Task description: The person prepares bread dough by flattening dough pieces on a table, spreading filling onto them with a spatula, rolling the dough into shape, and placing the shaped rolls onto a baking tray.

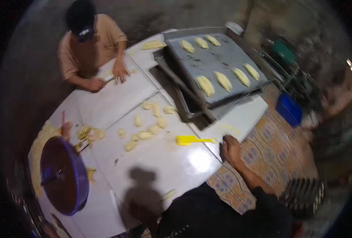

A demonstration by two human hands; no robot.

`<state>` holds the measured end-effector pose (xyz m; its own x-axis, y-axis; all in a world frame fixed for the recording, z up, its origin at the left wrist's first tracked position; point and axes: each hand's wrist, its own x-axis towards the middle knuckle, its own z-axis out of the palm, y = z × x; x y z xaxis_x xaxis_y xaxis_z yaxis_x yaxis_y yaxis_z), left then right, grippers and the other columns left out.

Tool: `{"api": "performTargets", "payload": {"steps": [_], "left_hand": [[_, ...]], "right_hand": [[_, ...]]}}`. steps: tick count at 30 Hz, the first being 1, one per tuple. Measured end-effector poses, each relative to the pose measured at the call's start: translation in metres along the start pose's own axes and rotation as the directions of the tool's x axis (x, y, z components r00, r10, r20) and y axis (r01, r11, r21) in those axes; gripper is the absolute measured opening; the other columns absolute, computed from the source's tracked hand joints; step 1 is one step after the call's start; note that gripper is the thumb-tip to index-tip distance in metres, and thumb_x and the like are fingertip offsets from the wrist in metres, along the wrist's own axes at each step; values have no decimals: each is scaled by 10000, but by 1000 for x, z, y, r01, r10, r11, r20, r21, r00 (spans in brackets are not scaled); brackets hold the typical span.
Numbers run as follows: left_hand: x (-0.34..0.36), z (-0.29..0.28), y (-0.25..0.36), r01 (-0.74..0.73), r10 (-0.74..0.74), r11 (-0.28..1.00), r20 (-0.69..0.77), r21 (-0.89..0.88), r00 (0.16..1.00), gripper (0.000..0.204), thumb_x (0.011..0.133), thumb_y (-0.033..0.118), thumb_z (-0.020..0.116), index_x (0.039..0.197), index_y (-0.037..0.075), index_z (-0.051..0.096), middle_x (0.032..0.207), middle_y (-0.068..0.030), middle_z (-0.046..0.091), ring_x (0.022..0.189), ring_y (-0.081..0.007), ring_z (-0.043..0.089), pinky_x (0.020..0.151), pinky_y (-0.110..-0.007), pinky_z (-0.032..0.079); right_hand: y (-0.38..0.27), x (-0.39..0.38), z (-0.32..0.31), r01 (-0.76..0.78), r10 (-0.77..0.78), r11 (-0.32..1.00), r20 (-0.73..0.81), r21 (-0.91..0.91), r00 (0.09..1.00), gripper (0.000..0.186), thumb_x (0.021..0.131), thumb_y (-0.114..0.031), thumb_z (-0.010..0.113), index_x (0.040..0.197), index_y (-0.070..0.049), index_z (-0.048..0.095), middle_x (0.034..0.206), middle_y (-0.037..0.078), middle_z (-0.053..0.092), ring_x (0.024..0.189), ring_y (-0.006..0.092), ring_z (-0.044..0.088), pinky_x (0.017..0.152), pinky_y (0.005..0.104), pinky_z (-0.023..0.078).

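Observation:
My right hand [232,149] is at the table's right edge, its fingers curled in. Whether anything is inside it is hidden. Just left of it lies a bright yellow tool [189,140] with a broad end and a thin handle, perhaps a pastry brush. Several pale dough pieces [145,135] are grouped mid-table, beyond the yellow tool. Near my body a small dough strip [169,194] rests on the white tabletop [160,158]. Beside it, the dark area at the lower edge hides my left hand's fingers; I cannot make out their state.
A baking tray [219,51] with several shaped dough pieces stands at the back right. A purple basin [82,186] holding brown filling sits left. Across the table, a co-worker [90,55] handles a pale rod-like tool [109,78]. A blue container [289,110] is beyond the table's right side.

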<state>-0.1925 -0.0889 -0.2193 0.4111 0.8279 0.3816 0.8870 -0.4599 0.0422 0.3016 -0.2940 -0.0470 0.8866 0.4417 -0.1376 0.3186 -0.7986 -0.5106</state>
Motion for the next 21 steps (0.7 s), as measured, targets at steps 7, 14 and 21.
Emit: {"api": "performTargets", "payload": {"steps": [7, 14, 21], "left_hand": [[32, -49, 62, 222, -214, 975, 241, -3, 946, 471, 1058, 309, 424, 1367, -31, 530, 1376, -239, 559, 1288, -394, 514, 1087, -525, 393], [68, -89, 81, 68, -161, 887, -168, -457, 973, 427, 1085, 281, 384, 1220, -52, 613, 1231, -251, 638, 1150, -430, 580, 1025, -540, 433], [56, -85, 77, 313, -356, 816, 4, -486, 934, 485, 1095, 312, 330, 1265, -54, 599, 1259, -234, 631, 1198, -426, 550, 1047, -523, 416]], "right_hand": [[-118, -57, 132, 841, -842, 514, 291, 172, 455, 552, 1023, -352, 534, 1444, 2, 491, 1507, 241, 468, 1457, 385, 383, 1189, 503, 317], [-217, -76, 198, 952, -927, 69, 372, 299, -50, 593, 1043, -404, 455, 1456, 22, 445, 1536, 208, 424, 1479, 320, 333, 1225, 490, 244], [-223, 15, 162, 649, -934, 358, 265, 672, 240, 149, 935, -87, 600, 990, 26, 679, 1111, 234, 685, 953, 385, 662, 835, 447, 542]]}}
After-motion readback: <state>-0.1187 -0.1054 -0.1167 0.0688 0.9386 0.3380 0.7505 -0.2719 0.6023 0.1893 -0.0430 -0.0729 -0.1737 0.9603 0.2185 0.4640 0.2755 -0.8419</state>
